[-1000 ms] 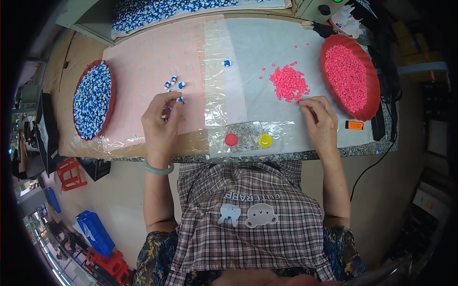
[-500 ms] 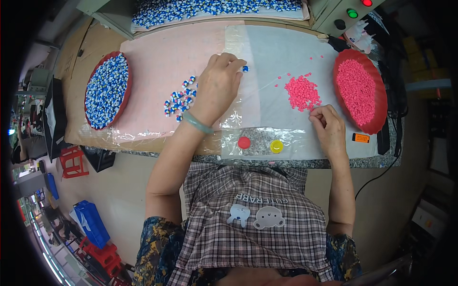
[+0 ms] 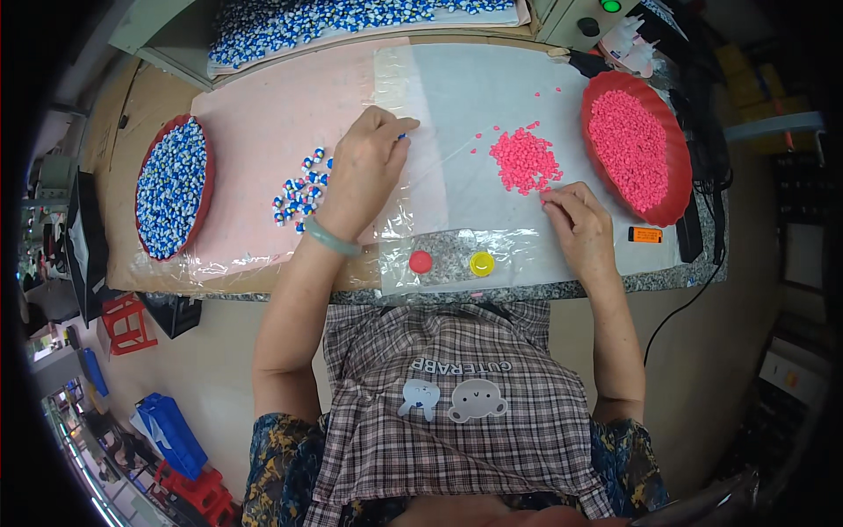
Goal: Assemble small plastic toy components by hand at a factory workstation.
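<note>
My left hand [image 3: 362,167], with a pale green bangle [image 3: 332,237] on its wrist, is over the middle of the covered table. Its thumb and forefinger are closed on a small blue-and-white piece [image 3: 402,136], mostly hidden by the fingers. Just left of that hand lies a loose group of blue-and-white pieces [image 3: 299,195], some with pink spots. My right hand [image 3: 583,227] is at the near edge of a pile of tiny pink pieces [image 3: 524,161]. Its thumb and forefinger pinch what looks like one pink piece [image 3: 544,202].
A red scalloped dish [image 3: 209,180] at left holds many blue-and-white pieces; another red dish [image 3: 681,180] at right holds pink ones. Near the front edge are a red disc [image 3: 421,262] and a yellow disc [image 3: 482,263]. An orange-and-black block [image 3: 645,234] lies right. An open-fronted box [image 3: 167,44] stands behind.
The whole view has shifted, so the table appears further left. The blue-and-white piece, earlier showing at my left fingertips, now sits deeper between thumb and forefinger. My right hand stays by the pink pile.
</note>
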Motion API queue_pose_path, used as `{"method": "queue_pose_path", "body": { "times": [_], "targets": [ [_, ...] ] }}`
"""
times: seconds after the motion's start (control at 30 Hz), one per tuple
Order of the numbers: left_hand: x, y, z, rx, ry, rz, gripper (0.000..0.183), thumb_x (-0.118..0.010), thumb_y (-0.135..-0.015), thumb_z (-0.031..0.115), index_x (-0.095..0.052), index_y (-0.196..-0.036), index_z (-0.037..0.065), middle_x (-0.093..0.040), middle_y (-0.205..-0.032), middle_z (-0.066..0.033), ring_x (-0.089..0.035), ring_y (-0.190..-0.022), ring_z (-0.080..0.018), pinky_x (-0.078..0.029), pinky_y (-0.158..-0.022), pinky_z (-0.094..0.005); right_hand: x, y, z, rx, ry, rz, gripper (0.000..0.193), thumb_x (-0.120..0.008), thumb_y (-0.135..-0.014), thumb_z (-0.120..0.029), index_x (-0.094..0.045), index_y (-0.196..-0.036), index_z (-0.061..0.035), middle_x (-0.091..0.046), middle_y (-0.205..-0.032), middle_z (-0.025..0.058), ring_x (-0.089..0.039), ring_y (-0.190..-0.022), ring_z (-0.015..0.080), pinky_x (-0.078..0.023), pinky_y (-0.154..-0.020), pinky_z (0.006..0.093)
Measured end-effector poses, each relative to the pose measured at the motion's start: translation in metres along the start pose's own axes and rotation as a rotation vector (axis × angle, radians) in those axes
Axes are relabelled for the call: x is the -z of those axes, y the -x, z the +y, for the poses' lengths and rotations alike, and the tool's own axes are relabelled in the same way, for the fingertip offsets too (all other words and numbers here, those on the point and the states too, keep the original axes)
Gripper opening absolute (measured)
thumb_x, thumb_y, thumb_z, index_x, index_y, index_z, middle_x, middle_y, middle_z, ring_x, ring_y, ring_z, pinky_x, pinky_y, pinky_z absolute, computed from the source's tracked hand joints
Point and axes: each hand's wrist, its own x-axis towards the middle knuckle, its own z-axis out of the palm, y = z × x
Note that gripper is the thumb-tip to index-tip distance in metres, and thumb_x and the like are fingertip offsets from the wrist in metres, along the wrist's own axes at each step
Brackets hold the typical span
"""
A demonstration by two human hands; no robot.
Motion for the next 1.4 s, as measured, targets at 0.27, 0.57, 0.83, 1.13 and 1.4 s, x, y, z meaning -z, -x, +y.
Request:
{"method": "queue_pose_path", "body": {
  "times": [0.27,0.57,0.83,1.13,1.4],
  "targets": [
    [0.014,0.044,0.032,0.271,0.623,-0.075,0.017,-0.074,-0.088,0.008,-0.073,-0.103,0.001,-0.063,-0.092,-0.0059,-0.063,-0.082,-0.0136,-0.053,-0.071,-0.0259,-0.005,-0.002,-0.004,-0.015,0.041,-0.053,0.009,-0.068,-0.085,0.004,-0.063,-0.092,0.0011,-0.064,-0.091,0.0073,-0.066,-0.074,0.0166,-0.052,-0.063,0.0294],
    [0.013,0.068,0.085,0.397,0.806,-0.302,0.017,-0.071,-0.094,0.009,-0.069,-0.108,0.001,-0.065,-0.079,0.0014,-0.056,-0.067,-0.0032,-0.045,-0.059,-0.0194,0.002,0.016,-0.035,-0.234,-0.748,-0.248,0.009,-0.063,-0.088,0.008,-0.060,-0.093,0.0014,-0.062,-0.096,0.0078,-0.062,-0.083,0.0117,-0.055,-0.075,0.0264],
    [-0.012,0.071,0.097,0.147,0.693,-0.319,0.014,-0.070,-0.092,0.010,-0.069,-0.104,0.004,-0.069,-0.088,-0.0075,-0.060,-0.062,-0.0138,-0.050,-0.058,-0.0266,0.010,0.019,-0.064,-0.234,-0.805,-0.301,0.015,-0.068,-0.088,0.008,-0.058,-0.098,0.0020,-0.066,-0.094,0.0080,-0.066,-0.083,0.0134,-0.057,-0.075,0.0277],
    [-0.005,0.064,0.100,0.151,0.664,-0.348,0.010,-0.068,-0.090,0.009,-0.063,-0.096,0.002,-0.067,-0.081,-0.0110,-0.062,-0.059,-0.0214,-0.049,-0.055,-0.0319,0.007,0.019,-0.064,-0.211,-0.700,-0.323,0.012,-0.070,-0.090,0.004,-0.061,-0.098,0.0024,-0.068,-0.089,0.0063,-0.067,-0.078,0.0112,-0.057,-0.072,0.0256],
    [-0.009,0.070,0.101,0.343,0.871,-0.334,0.007,-0.068,-0.095,0.008,-0.063,-0.095,0.002,-0.057,-0.072,0.0038,-0.043,-0.058,0.0017,-0.034,-0.049,-0.0187,-0.006,0.028,-0.062,-0.399,-1.032,-0.319,0.008,-0.067,-0.093,0.001,-0.063,-0.100,0.0014,-0.066,-0.088,0.0046,-0.063,-0.074,0.0083,-0.052,-0.063,0.0219]
  ]
}}
